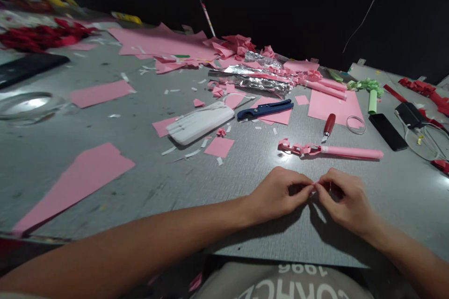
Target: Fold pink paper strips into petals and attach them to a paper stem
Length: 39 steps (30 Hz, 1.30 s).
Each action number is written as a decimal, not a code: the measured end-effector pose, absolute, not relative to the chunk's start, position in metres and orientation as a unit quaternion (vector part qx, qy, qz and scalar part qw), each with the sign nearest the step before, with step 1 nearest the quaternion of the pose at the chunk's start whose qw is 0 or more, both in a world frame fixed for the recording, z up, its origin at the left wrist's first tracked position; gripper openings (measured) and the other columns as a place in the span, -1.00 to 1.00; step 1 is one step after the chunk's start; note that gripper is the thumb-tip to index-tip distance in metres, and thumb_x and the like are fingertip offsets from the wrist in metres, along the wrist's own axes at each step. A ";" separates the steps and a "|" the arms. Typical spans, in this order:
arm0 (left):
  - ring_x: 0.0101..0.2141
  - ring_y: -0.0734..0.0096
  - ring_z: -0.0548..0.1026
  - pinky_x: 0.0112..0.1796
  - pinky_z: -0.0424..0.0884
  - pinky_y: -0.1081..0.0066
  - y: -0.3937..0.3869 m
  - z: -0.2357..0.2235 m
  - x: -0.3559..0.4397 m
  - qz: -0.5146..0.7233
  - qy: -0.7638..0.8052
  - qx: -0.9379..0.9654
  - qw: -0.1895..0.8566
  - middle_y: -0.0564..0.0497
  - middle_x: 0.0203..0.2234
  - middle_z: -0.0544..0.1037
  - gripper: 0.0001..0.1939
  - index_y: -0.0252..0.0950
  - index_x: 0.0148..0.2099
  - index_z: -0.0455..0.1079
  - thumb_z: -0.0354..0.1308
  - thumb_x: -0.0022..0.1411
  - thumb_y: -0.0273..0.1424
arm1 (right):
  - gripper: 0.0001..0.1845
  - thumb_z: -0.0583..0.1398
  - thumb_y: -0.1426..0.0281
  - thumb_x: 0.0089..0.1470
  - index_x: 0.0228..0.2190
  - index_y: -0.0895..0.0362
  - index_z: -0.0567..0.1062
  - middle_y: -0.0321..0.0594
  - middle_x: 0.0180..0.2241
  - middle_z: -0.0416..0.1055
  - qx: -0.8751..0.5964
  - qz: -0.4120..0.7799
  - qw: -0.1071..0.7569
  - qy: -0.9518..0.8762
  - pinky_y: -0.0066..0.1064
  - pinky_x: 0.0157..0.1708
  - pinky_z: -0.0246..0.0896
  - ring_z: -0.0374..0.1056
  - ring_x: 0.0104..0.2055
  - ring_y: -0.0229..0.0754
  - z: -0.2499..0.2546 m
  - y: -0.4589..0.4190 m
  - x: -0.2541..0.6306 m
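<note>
Fingertips meet in front of me, where my left hand point(282, 191) and my right hand point(345, 196) both pinch a tiny piece of pink paper point(315, 184). Most of that piece is hidden by the fingers. Just beyond the hands lies a rolled pink paper stick point(351, 151) with curled strips point(298, 146) at its left end. Behind it rest a cutter with a red handle point(329, 125) and a ring of tape point(355, 124). A small pink paper square point(219, 147) lies to the left of the hands.
A white glue gun point(201, 122) and dark blue pliers-like cutters point(265, 109) lie mid-table. Further back are crumpled foil point(256, 79) and pink sheets point(161, 42). A black phone point(388, 131) and a cabled black box point(409, 115) sit right. A large pink offcut point(79, 180) lies left.
</note>
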<state>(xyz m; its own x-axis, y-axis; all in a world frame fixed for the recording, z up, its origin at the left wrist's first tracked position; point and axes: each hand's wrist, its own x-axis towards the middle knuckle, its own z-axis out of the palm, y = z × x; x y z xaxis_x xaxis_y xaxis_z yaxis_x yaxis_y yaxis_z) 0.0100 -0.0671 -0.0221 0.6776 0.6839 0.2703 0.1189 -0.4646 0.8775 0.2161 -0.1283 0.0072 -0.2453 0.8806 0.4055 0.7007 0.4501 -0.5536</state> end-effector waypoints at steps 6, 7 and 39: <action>-0.43 0.43 0.60 -0.34 0.41 0.49 -0.067 -0.023 0.011 0.311 0.253 0.803 0.440 -0.06 -0.38 0.74 -0.74 -0.35 -0.18 0.70 0.19 0.45 -0.39 | -0.81 0.22 0.46 0.27 -0.43 0.10 0.46 -0.35 -0.54 0.39 -0.525 0.155 0.348 -0.761 -0.39 -0.50 0.05 0.20 -0.54 -0.28 0.003 -0.127 0.217; -0.43 0.43 0.60 -0.34 0.41 0.49 -0.067 -0.023 0.011 0.310 0.255 0.805 0.437 -0.06 -0.38 0.74 -0.74 -0.35 -0.18 0.70 0.19 0.45 -0.39 | -0.81 0.22 0.45 0.27 -0.43 0.10 0.46 -0.35 -0.54 0.39 -0.526 0.160 0.348 -0.760 -0.39 -0.50 0.05 0.20 -0.54 -0.27 0.003 -0.127 0.217; -0.39 0.37 0.61 -0.25 0.47 0.44 -0.069 -0.025 0.011 0.306 0.254 0.835 0.381 -0.05 -0.42 0.70 -0.70 -0.30 -0.20 0.67 0.15 0.51 -0.34 | -0.81 0.23 0.45 0.22 -0.46 0.11 0.51 -0.34 -0.57 0.40 -0.546 0.211 0.347 -0.733 -0.38 -0.50 0.09 0.24 -0.55 -0.27 0.003 -0.128 0.217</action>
